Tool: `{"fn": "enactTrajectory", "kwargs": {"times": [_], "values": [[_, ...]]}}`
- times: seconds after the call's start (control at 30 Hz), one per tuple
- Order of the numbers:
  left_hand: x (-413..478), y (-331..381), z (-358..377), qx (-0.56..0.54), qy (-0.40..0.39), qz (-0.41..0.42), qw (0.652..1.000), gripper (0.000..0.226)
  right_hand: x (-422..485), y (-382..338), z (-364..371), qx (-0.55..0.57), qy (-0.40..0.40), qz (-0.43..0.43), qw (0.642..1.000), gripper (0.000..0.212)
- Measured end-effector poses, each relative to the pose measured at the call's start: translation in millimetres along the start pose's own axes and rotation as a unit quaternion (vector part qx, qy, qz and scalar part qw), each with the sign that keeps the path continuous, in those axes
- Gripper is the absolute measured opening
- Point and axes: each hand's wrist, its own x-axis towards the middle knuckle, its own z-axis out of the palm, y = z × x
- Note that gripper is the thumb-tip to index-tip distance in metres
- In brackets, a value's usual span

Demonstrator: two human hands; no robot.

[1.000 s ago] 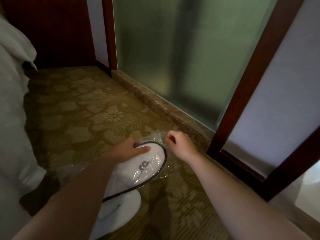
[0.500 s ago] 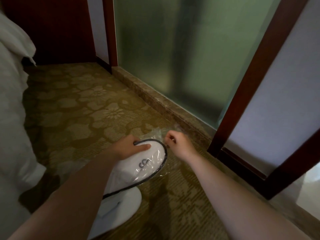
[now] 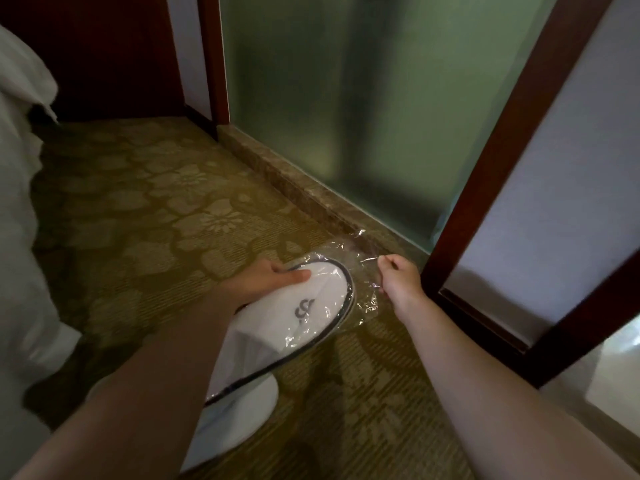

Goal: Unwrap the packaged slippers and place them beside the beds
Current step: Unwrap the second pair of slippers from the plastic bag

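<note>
A white slipper (image 3: 304, 313) with a dark rim and a grey logo sits in a clear plastic wrapper (image 3: 360, 268). My left hand (image 3: 266, 282) grips the slipper's toe end, thumb on top. To its right, my right hand (image 3: 398, 278) pinches the loose end of the wrapper and holds it stretched away from the toe. A second white slipper (image 3: 242, 410) lies on the carpet below, partly hidden by my left forearm.
White bedding (image 3: 20, 237) hangs down the left edge. A patterned olive carpet (image 3: 156, 202) covers the floor. A stone sill (image 3: 294, 188) runs under a frosted glass panel (image 3: 346, 98), with a dark wooden door frame (image 3: 485, 188) close on the right.
My right hand has drawn the wrapper's loose end to the right, away from the slipper's toe, and the plastic is stretched out. My left hand keeps its grip on the slipper.
</note>
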Motion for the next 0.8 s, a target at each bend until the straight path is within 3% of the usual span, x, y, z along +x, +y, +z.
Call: {"fn": "enactTrajectory", "kwargs": {"times": [0.2,0.37,0.43,0.53,0.67,0.8], "values": [[-2.1,-6.3,-4.2,-0.051,-0.072,-0.060,0.994,0.053,5.8,15.5,-12.9,-0.031,0.026,0.051,0.998,0.022],[-5.2,-16.5,-7.6,-0.098,-0.044,-0.075,0.991,0.063,5.5,7.0,-18.6,-0.024,0.068,-0.079,0.994,0.018],[-3.9,-21.5,-9.1,-0.100,-0.026,-0.075,0.992,0.056,3.3,-4.6,-14.1,-0.013,0.037,-0.129,0.991,0.020],[-2.1,-26.1,-9.2,-0.103,-0.021,-0.063,0.992,0.067,1.5,-14.2,-1.6,-0.034,-0.058,-0.141,0.988,0.026],[1.2,-22.6,-4.4,-0.081,-0.036,-0.069,0.994,0.080,1.6,-12.6,10.6,-0.037,-0.192,-0.009,0.981,0.021],[2.1,-17.2,0.2,-0.025,-0.055,-0.079,0.995,0.078,4.6,-6.1,6.3,-0.022,-0.238,0.041,0.970,0.007]]}}
